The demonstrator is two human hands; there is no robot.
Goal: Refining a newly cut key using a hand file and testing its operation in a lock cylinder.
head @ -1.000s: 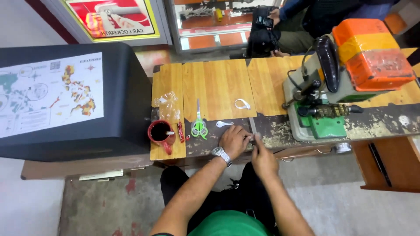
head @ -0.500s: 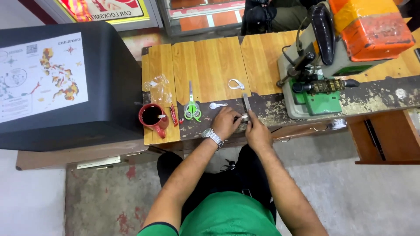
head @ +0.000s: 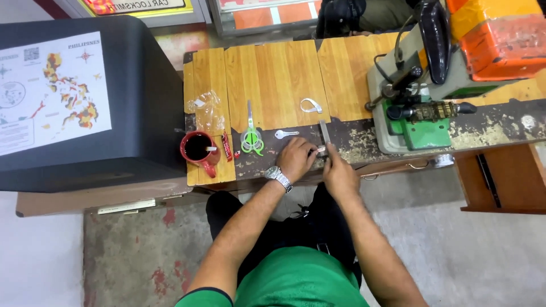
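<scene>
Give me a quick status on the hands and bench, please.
Left hand and right hand together on small key, file against it. Scissors, spare key alongside.

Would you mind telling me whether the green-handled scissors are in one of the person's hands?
No, the green-handled scissors lie on the bench left of the left hand, untouched by either hand.
</scene>
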